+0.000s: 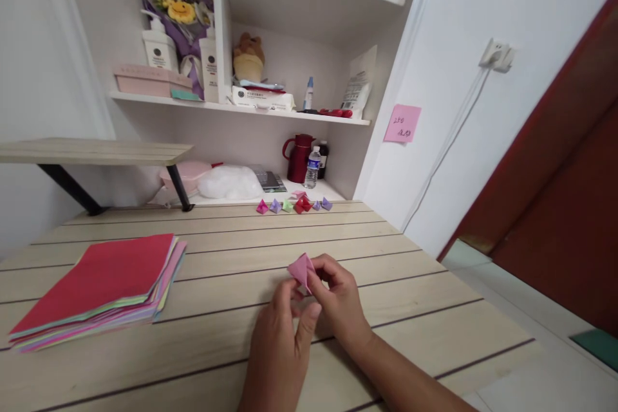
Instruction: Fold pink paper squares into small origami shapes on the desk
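Observation:
A small pink folded paper (301, 268), pointed at its corners, is held above the tabletop. My right hand (342, 301) pinches its right side between thumb and fingers. Just below and to the left, my left hand (282, 328) has its thumb apart from its curled fingers. Its fingertips are close to the paper's lower edge; whether they touch it I cannot tell. Along the back of the table stands a row of several small folded paper pieces, among them a magenta one (261, 206), a green one (288, 206) and a red one (302, 205).
A stack of coloured paper sheets (101, 277), red on top, lies at the left of the wooden table (217, 347). Behind it stands a raised wooden shelf (96, 150) on black legs. A water bottle (313, 168) and a red jug (300, 158) stand in the back cubby.

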The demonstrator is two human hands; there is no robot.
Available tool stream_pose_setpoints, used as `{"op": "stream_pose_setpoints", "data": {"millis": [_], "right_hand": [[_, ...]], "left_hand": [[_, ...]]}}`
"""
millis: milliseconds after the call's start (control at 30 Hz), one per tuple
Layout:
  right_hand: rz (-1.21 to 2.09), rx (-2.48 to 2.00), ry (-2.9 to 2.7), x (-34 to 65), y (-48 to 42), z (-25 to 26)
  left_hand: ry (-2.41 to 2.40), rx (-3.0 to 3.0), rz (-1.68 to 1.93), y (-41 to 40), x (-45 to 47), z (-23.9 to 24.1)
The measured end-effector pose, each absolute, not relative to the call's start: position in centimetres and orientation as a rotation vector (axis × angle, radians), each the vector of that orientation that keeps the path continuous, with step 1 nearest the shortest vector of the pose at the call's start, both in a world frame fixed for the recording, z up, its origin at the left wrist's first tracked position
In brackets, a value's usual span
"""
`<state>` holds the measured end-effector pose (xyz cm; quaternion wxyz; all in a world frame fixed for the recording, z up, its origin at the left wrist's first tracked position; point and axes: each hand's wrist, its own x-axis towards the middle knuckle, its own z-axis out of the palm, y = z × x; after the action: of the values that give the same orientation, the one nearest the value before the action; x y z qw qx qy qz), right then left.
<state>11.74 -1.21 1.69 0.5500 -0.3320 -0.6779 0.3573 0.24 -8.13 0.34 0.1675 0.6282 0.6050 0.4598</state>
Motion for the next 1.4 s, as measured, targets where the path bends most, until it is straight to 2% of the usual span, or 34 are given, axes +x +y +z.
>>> {"op": "stream_pose_setpoints", "data": {"millis": [467,767,1167,1267,1400], "right_hand": [[0.780,-0.891,-1.365,14.1,-7.2,2.2],[0.880,-0.803,-1.244,13.3,-8.3,0.5],[0.561,-0.817,-1.666,13.7,-8.8,-0.2],[0.451,-0.856,-1.827,13.3,-8.8,-0.2],[0.383,-1.050,-2.092,12.6,-8.7,-0.2]], "left_hand": [[1.873,2.202,1.583,-10.1,3.9,-0.2],[2.139,2.018,1.601,-11.3,2.5,-0.7],[1.966,2.301,1.586,-12.1,0.1,-3.4],[2.097,2.321,1.504,-12.8,-0.8,-3.5],[2.304,2.284,1.081,-13.6,-1.4,-2.7]]}}
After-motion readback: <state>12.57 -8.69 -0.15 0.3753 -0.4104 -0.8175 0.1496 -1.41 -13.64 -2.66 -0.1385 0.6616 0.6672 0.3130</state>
